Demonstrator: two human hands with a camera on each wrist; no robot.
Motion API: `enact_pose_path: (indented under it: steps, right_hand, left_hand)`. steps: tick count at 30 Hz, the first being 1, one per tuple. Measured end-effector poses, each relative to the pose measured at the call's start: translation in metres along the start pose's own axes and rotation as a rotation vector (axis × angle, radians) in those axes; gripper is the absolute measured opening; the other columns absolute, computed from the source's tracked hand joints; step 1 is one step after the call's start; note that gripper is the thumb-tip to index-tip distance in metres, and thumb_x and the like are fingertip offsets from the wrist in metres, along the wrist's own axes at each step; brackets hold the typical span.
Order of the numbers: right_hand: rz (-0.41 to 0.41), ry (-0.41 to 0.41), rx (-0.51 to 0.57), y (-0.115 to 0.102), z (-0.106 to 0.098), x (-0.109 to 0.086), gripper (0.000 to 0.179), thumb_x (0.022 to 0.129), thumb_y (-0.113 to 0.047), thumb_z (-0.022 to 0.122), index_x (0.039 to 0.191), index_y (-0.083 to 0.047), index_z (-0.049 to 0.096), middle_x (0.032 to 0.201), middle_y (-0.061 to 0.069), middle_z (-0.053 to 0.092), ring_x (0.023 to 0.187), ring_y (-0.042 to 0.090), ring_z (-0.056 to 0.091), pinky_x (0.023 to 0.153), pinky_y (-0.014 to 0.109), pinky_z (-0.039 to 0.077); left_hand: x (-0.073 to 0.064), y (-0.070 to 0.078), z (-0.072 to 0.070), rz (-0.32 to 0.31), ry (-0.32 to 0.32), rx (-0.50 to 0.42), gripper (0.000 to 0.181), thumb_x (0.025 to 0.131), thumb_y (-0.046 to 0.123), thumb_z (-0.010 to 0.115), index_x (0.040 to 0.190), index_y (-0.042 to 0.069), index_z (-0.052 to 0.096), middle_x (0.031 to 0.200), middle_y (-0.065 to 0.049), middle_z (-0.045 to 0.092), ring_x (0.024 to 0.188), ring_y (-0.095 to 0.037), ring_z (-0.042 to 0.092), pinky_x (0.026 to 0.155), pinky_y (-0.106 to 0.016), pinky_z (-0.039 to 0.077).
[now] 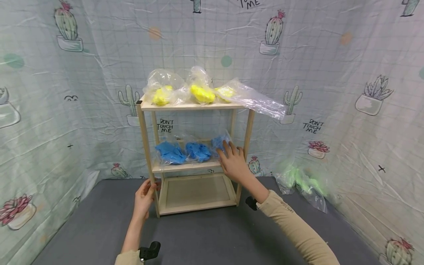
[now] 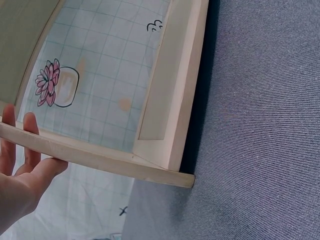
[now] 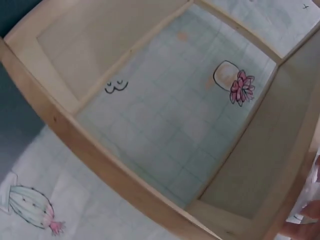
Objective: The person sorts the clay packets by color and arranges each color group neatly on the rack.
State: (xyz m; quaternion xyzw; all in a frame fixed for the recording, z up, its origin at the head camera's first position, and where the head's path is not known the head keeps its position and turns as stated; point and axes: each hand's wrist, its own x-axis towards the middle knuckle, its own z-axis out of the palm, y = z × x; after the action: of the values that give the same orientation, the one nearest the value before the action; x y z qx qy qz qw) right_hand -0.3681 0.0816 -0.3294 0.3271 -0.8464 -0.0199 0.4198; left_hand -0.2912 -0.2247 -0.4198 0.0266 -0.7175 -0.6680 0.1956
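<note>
A small wooden shelf rack stands on the grey surface. My left hand grips its left front post, thumb on one side and fingers on the other, as the left wrist view also shows. On the middle shelf lie clear plastic bags with blue contents: a left one, a middle one and a right one. My right hand reaches over that right bag, its fingers spread and touching it. In the right wrist view only fingertips show at the edge, beside clear plastic.
On the top shelf sit clear bags with yellow contents; one bag's loose plastic end hangs past the right side. Bags with green contents lie at the right on the grey surface. Cactus-print sheeting surrounds everything.
</note>
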Motion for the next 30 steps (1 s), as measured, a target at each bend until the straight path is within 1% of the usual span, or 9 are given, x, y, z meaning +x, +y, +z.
enact_pose_path:
  steps: [4,7,11,14,16,19,23,26,30]
  right_hand:
    - [-0.023,0.137,-0.018,-0.001,0.004,-0.004,0.039,0.087,-0.017,0.056,0.124,-0.011,0.049,0.13,0.021,0.045,0.118,0.039,0.045,0.083,0.053,0.04]
    - [-0.053,0.209,0.004,-0.001,0.002,-0.008,0.045,0.082,-0.016,0.062,0.125,-0.009,0.05,0.129,0.021,0.048,0.116,0.039,0.047,0.083,0.051,0.041]
    - [-0.097,0.262,0.161,0.0,-0.008,-0.022,0.045,0.08,-0.009,0.062,0.123,-0.004,0.052,0.127,0.021,0.05,0.112,0.037,0.05,0.082,0.049,0.042]
    - [-0.105,0.301,0.286,0.007,-0.012,-0.04,0.034,0.083,-0.004,0.054,0.117,-0.002,0.056,0.121,0.019,0.054,0.107,0.033,0.052,0.082,0.047,0.043]
    - [-0.086,0.33,0.322,0.014,-0.011,-0.054,0.028,0.086,-0.004,0.049,0.112,-0.002,0.059,0.114,0.017,0.057,0.101,0.03,0.054,0.081,0.044,0.043]
    - [-0.027,0.339,0.351,0.03,-0.006,-0.076,0.024,0.091,-0.008,0.043,0.105,-0.001,0.061,0.106,0.015,0.06,0.094,0.027,0.054,0.078,0.04,0.043]
    - [0.045,0.318,0.34,0.052,0.001,-0.105,0.032,0.096,-0.015,0.035,0.1,0.0,0.063,0.099,0.014,0.061,0.089,0.027,0.053,0.075,0.04,0.041]
    - [0.09,0.281,0.32,0.069,0.004,-0.129,0.026,0.094,-0.01,0.04,0.098,-0.001,0.064,0.097,0.013,0.061,0.088,0.027,0.052,0.074,0.041,0.041]
    - [0.151,0.226,0.284,0.094,0.009,-0.162,0.018,0.083,0.001,0.052,0.096,-0.001,0.064,0.095,0.014,0.061,0.085,0.028,0.051,0.072,0.042,0.038]
  left_hand:
    - [0.001,0.0,0.0,-0.004,-0.002,-0.006,0.04,0.093,0.028,0.047,0.124,0.002,0.048,0.084,0.024,0.06,0.082,0.0,0.058,0.059,-0.024,0.036]
    - [0.001,-0.001,0.0,0.0,0.002,-0.004,0.034,0.093,0.027,0.047,0.12,0.008,0.051,0.084,0.024,0.059,0.081,0.0,0.058,0.061,-0.025,0.038]
    - [0.001,-0.001,0.0,0.008,0.001,-0.002,0.033,0.094,0.027,0.046,0.121,0.007,0.051,0.084,0.024,0.059,0.082,0.001,0.058,0.063,-0.026,0.04]
    - [0.001,-0.001,0.0,0.008,-0.005,0.002,0.039,0.094,0.027,0.046,0.124,0.003,0.048,0.084,0.024,0.059,0.082,0.0,0.057,0.063,-0.027,0.039]
    - [0.001,-0.002,0.0,0.015,-0.009,0.006,0.039,0.094,0.028,0.046,0.124,0.003,0.049,0.084,0.024,0.059,0.082,-0.001,0.057,0.061,-0.026,0.038]
    - [0.001,-0.001,0.0,0.018,-0.006,0.005,0.034,0.093,0.028,0.047,0.12,0.008,0.051,0.084,0.024,0.06,0.082,-0.001,0.058,0.058,-0.024,0.036]
    - [0.001,0.0,0.0,0.016,-0.007,-0.002,0.029,0.092,0.03,0.048,0.116,0.014,0.053,0.086,0.022,0.06,0.083,-0.001,0.058,0.06,-0.025,0.037]
    - [0.0,0.001,0.001,0.015,-0.01,-0.001,0.03,0.092,0.03,0.047,0.116,0.013,0.053,0.087,0.022,0.06,0.082,0.0,0.057,0.061,-0.028,0.037]
    - [0.0,0.001,0.001,0.015,-0.002,-0.003,0.029,0.092,0.03,0.048,0.114,0.013,0.054,0.086,0.022,0.06,0.081,-0.001,0.057,0.057,-0.026,0.034]
